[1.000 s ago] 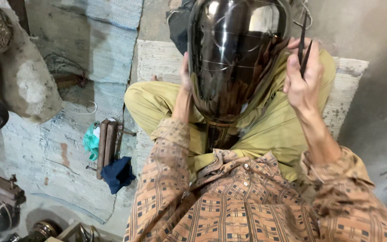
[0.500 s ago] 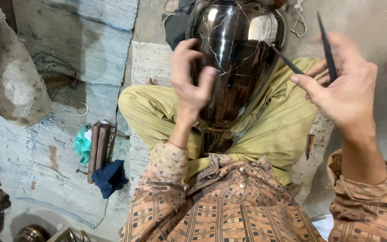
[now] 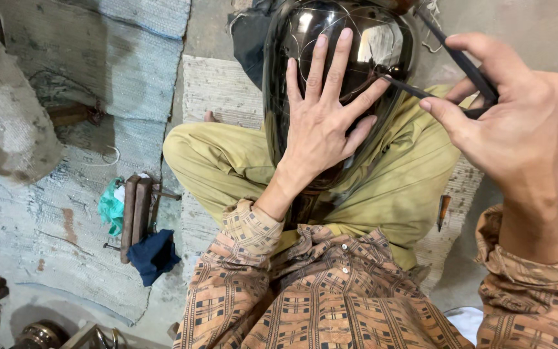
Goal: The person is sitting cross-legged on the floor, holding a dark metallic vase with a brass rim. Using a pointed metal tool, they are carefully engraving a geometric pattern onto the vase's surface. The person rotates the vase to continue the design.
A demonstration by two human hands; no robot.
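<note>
left hand point(image 3: 323, 129) flat on dark vessel point(image 3: 305, 39), right hand point(image 3: 511, 123) gripping compass point(image 3: 447, 77).

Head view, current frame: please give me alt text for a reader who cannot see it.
A seated person's left hand lies flat, fingers spread, on a glossy black rounded vessel propped in their lap, while the right hand holds a black two-legged compass tool, one tip touching the vessel. On the mat to the left lie wooden sticks and a dark blue cloth.

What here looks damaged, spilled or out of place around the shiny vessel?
Nothing stands out. The left hand lies flat on the dark polished vessel; the right hand holds a two-legged dark tool with one tip against it. Rods and cloths lie loosely on the mat.
</note>
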